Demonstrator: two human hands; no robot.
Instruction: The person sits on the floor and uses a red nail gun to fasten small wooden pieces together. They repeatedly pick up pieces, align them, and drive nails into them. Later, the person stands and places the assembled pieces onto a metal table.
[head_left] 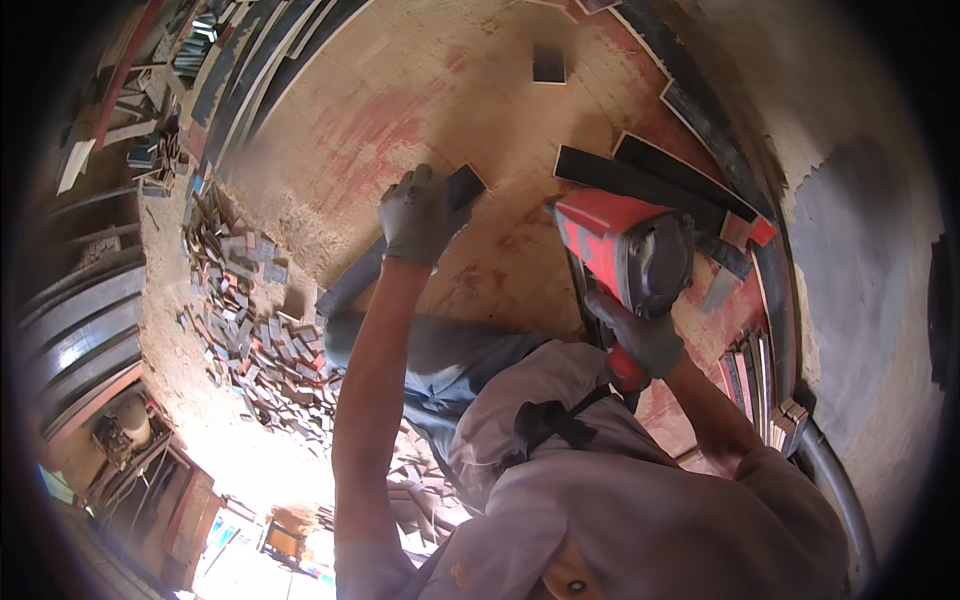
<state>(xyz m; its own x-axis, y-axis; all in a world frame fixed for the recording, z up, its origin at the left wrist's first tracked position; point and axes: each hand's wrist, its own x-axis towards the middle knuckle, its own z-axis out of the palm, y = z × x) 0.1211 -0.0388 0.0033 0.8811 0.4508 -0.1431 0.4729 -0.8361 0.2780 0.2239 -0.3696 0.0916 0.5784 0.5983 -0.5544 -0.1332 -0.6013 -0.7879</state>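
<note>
My left hand point(415, 218), in a grey glove, is closed over a long dark wooden strip point(352, 282). The strip lies slantwise across the near left of a dusty, red-stained board surface point(385, 120), and its far end shows past my fingers. In my right hand point(645, 338), also gloved, is the handle of a red and black nail gun point(605, 240). The gun is held raised on the right, its body tilted; whether its nose touches anything is hidden. Beyond it lie two dark strips point(600, 168), one beside the other.
A small dark block point(548, 64) sits at the far side. Long dark boards point(690, 110) line the right edge by a wall point(850, 250). A heap of wood offcuts point(265, 350) covers the floor at left. Upright strips point(750, 375) stand near my right arm.
</note>
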